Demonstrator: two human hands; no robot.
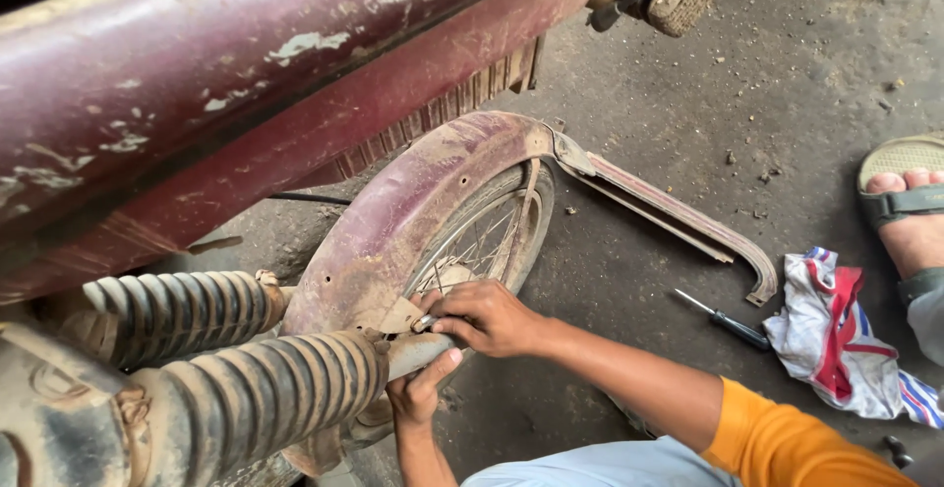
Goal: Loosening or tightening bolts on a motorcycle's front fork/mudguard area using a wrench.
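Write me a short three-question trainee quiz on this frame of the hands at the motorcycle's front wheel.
1. True or false: the right hand holds the screwdriver.
2. Which thing lies closest to the striped cloth on the floor? A) the screwdriver B) the spoked wheel C) the ribbed fork boot
3. Where does the left hand rest?

Key
1. False. The screwdriver lies on the floor, apart from both hands; the right hand pinches a small metal part at the dusty maroon fender.
2. A.
3. On the fork leg just below the ribbed fork boot, under the right hand.
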